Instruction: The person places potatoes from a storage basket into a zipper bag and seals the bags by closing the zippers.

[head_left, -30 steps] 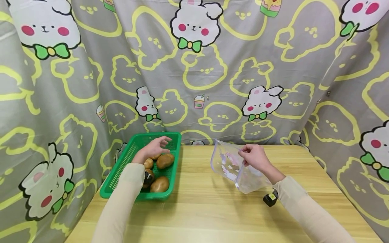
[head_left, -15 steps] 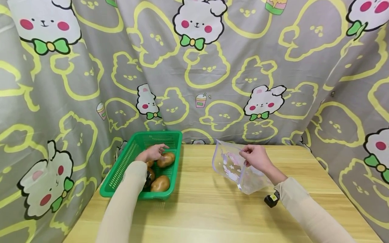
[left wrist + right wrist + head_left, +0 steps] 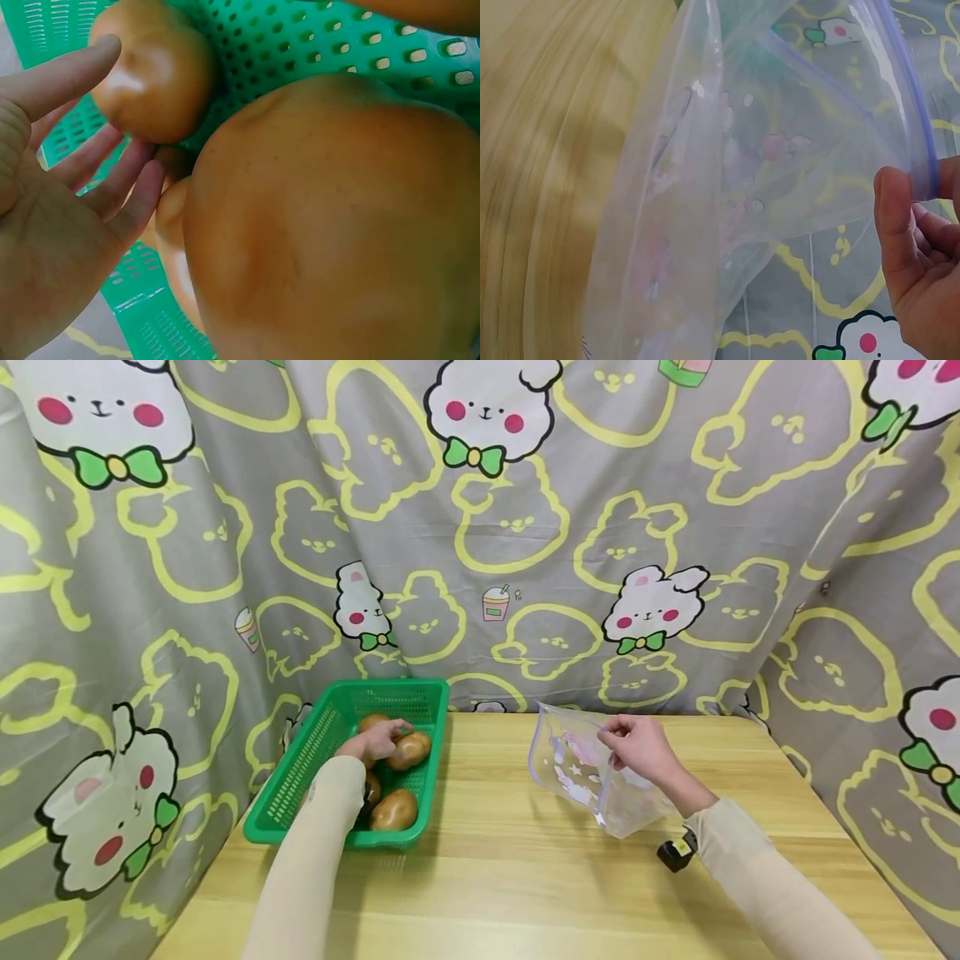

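Note:
My left hand (image 3: 372, 742) reaches into a green plastic basket (image 3: 432, 781) among several brown potatoes. In the left wrist view its fingers are spread. The thumb overlaps a smaller potato (image 3: 169, 82), and the fingertips lie at that potato's lower edge; firm contact cannot be told. Close to that camera bulks a larger potato (image 3: 322, 225). On the right, my right hand (image 3: 640, 748) pinches the purple-edged rim of a clear zip bag (image 3: 570, 764) between thumb and fingers. The bag hangs partly open above the table, with printed pink and white figures on it.
A wooden table (image 3: 487, 877) carries the basket at its left. Behind and on both sides hangs a grey curtain (image 3: 525, 527) with cartoon prints. A black wrist camera (image 3: 677, 850) sits beneath the right sleeve.
My left hand has come down from above the potatoes into the basket, among them. The right hand keeps its pinch on the zip bag and has hardly moved.

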`<state>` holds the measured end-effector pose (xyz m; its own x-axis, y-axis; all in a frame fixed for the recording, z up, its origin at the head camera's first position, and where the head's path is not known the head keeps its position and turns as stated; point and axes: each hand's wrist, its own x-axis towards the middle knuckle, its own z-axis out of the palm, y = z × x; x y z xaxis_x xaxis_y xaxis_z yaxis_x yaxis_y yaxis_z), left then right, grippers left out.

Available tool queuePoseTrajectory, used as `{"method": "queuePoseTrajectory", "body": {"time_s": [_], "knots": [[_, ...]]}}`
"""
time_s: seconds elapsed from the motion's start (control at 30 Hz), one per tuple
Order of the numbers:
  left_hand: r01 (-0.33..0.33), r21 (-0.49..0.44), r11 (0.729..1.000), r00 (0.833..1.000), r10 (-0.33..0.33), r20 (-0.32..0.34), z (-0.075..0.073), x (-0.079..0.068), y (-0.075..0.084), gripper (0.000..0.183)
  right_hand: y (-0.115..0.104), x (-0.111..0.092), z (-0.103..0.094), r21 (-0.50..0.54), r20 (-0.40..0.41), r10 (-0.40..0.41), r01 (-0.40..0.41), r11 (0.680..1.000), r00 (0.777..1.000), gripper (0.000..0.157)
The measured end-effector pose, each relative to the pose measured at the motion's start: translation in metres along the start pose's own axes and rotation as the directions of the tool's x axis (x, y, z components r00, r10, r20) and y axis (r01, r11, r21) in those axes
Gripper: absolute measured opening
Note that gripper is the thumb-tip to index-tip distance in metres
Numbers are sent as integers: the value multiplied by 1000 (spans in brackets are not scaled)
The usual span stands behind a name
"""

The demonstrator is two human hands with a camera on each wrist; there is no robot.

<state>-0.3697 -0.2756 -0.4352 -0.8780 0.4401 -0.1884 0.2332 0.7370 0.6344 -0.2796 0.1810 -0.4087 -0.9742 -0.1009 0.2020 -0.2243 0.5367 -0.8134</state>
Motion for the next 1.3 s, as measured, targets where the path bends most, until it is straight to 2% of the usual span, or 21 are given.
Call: {"method": "queuePoseTrajectory", "body": {"time_s": [0.23, 0.67, 0.77, 0.9, 1.0, 1.13, 1.3], "knots": [[10, 60, 998, 1000, -11, 14, 4, 3, 1, 68, 2, 1, -1, -10, -5, -8, 8, 1000, 1000, 14], [-14, 39, 999, 1000, 14, -5, 11, 6, -8, 71, 4, 2, 5, 5, -11, -25, 25, 1000, 1000, 10], [3, 9, 1000, 1000, -3, -9, 10, 7, -7, 71, 5, 2, 5, -7, -10, -21, 21, 1000, 1000, 11], [70, -85, 994, 997, -71, -7, 9, 5, -3, 70, 5, 1, 3, -16, -11, -17, 17, 1000, 1000, 11], [91, -132, 987, 996, -93, -14, 6, 1, 2, 70, 3, 0, 2, -13, -12, -17, 16, 1000, 1000, 12], [81, -173, 982, 994, -93, -63, -1, -5, 5, 70, 1, 0, 1, -8, -16, -14, 14, 1000, 1000, 14], [49, -287, 957, 986, -92, -137, -11, -13, 12, 70, 0, 1, 1, 3, -17, -3, 3, 1000, 1000, 15]]}}
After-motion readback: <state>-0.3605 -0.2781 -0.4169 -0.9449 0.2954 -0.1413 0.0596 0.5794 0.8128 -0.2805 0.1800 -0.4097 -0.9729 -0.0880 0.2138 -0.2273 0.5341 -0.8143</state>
